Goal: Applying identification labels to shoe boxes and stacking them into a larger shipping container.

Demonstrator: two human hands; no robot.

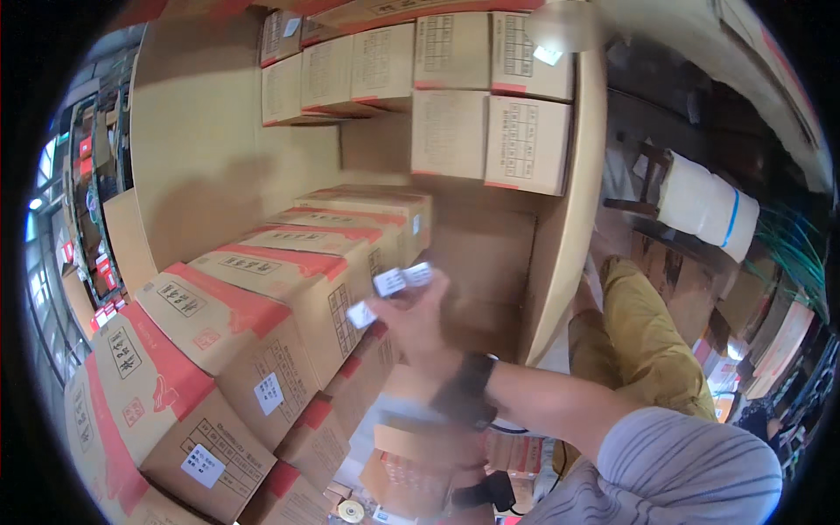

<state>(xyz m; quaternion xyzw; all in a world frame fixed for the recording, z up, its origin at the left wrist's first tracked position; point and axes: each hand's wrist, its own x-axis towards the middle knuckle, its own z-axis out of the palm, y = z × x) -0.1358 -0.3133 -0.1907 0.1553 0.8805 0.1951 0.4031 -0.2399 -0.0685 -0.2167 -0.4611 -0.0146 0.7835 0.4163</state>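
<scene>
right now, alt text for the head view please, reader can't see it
The person's right hand, a dark watch on its wrist, holds small white labels near a row of tan cartons with red bands. Similar boxes are stacked toward the top of the view.

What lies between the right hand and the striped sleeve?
The head view shows a dark wristband, then bare forearm, between the right hand, holding white labels, and the striped sleeve.

At near right, a pale grey sleeve (691, 464) with thin dark stripes; farther left, a black, watch-like wristband (466, 390).
</scene>
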